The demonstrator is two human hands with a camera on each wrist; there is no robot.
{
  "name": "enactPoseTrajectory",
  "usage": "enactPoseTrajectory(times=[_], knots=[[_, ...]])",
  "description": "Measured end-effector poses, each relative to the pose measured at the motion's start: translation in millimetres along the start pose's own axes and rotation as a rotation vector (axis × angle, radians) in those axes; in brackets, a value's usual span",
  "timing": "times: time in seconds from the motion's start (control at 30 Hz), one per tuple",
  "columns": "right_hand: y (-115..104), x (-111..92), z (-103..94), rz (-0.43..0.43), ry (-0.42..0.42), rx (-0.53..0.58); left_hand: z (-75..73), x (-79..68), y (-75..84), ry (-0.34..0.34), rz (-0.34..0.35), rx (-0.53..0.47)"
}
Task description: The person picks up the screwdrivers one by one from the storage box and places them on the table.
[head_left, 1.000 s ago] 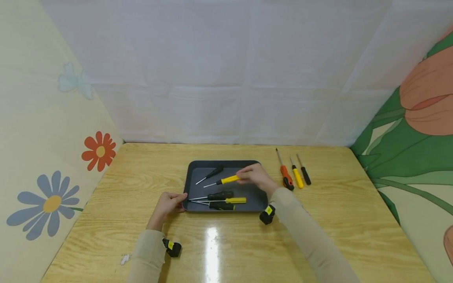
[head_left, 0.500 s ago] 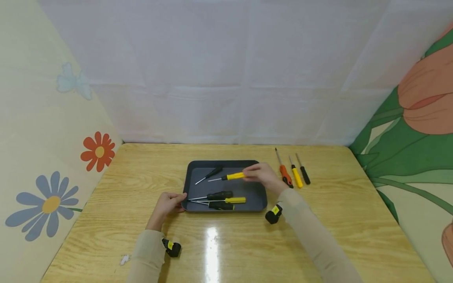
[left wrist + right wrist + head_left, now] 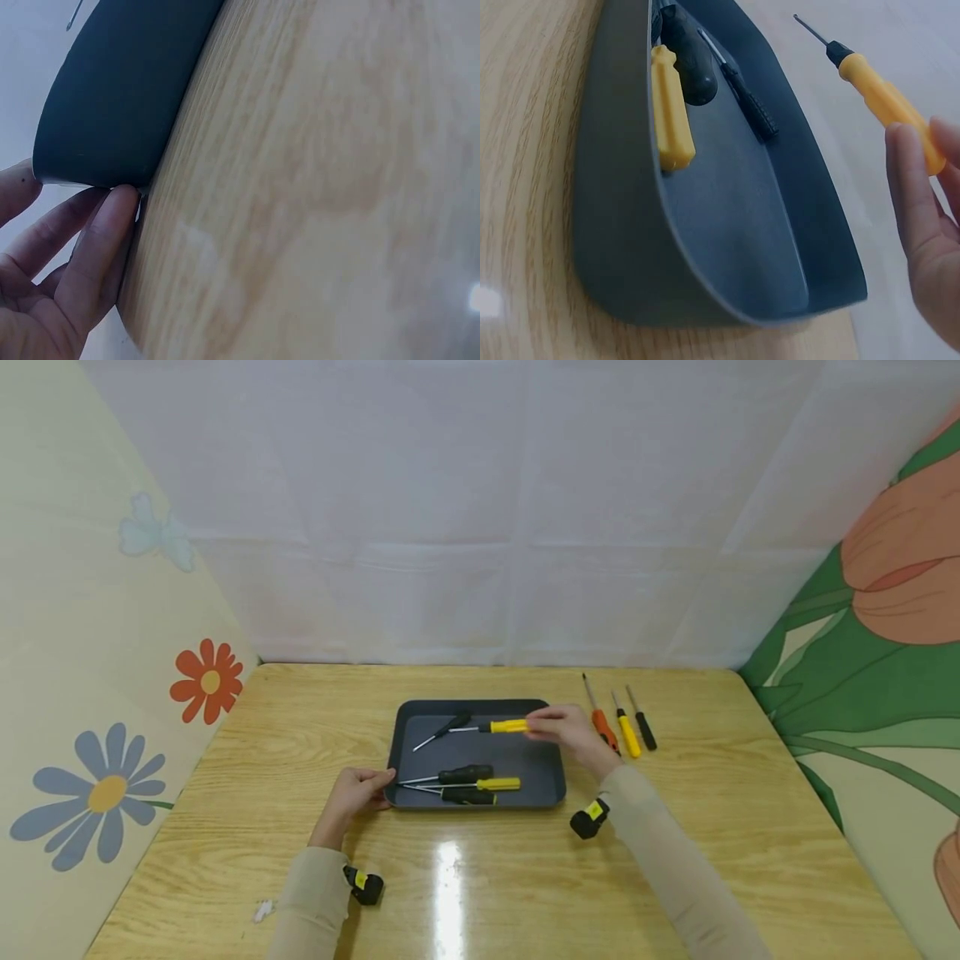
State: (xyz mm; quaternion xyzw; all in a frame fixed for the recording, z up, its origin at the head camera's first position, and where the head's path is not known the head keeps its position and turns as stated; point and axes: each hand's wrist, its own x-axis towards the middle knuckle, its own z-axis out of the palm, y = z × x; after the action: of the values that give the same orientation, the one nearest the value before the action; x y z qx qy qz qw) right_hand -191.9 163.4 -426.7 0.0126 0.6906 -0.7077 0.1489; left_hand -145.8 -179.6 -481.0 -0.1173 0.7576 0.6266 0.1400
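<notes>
My right hand (image 3: 566, 731) pinches a yellow-handled screwdriver (image 3: 508, 726) by the handle's end, holding it above the grey tray (image 3: 536, 760), shaft pointing left. The right wrist view shows this screwdriver (image 3: 881, 94) raised past the tray wall. At the tray's left front corner, my left hand (image 3: 356, 793) grips the rim, its fingers under the tray's end (image 3: 120, 97) in the left wrist view. Inside lie a small black screwdriver (image 3: 453, 723) at the back and, near the front, a black one (image 3: 467, 774), a yellow one (image 3: 498, 784) and a black-and-green one (image 3: 469, 796).
Right of the tray, an orange-and-black screwdriver (image 3: 603, 727), a yellow one (image 3: 629, 735) and a black one (image 3: 646, 732) lie side by side on the wooden table (image 3: 300, 710). A white scrap (image 3: 264, 910) is at front left. A white cloth (image 3: 465, 527) hangs behind.
My right hand has moved right and slightly back with the yellow screwdriver, whose shaft has swung from slanting toward nearly level across the view. The left hand has stayed on the tray corner.
</notes>
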Motion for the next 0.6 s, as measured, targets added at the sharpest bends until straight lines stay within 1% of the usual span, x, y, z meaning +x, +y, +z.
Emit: enactPoseTrajectory(times=[0.13,0.37,0.6], knots=[[2.7,-0.6,-5.4,0.001,0.017,0.016,0.1,0.2,0.0,0.0,-0.002,0.003],[4.7,-3.6,-13.9,-0.001,0.072,0.042,0.0,1.5,0.0,0.01,-0.006,0.001],[4.0,-9.8,-23.9,-0.02,0.074,0.103,0.4,0.8,0.6,0.011,-0.005,0.001]])
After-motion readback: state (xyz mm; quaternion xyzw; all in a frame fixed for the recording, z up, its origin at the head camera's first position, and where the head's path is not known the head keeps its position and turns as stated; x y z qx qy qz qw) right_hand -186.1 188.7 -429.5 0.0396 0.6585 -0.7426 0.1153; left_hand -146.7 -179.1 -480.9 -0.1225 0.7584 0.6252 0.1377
